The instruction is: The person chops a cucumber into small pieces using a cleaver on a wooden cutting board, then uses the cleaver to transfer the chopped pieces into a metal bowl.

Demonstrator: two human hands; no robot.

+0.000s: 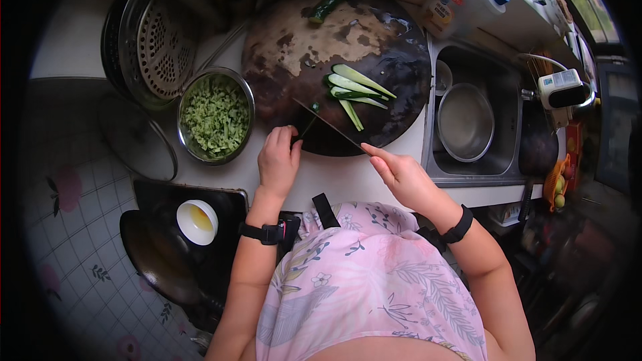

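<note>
My right hand grips the handle of a kitchen knife, whose thin blade reaches up and left over the round dark chopping board. At the board's near edge my left hand pinches a thin dark green cucumber strip between thumb and fingers, just left of the blade. A small green cucumber bit lies against the blade. Beyond the knife, several long cucumber slices lie fanned out with pale flesh and green skin. Part of a whole-looking cucumber rests at the board's far side.
A metal bowl of diced green cucumber stands left of the board, near a glass lid and a perforated steamer tray. A white bowl with yellow liquid sits beside a wok. Right is a sink containing a basin.
</note>
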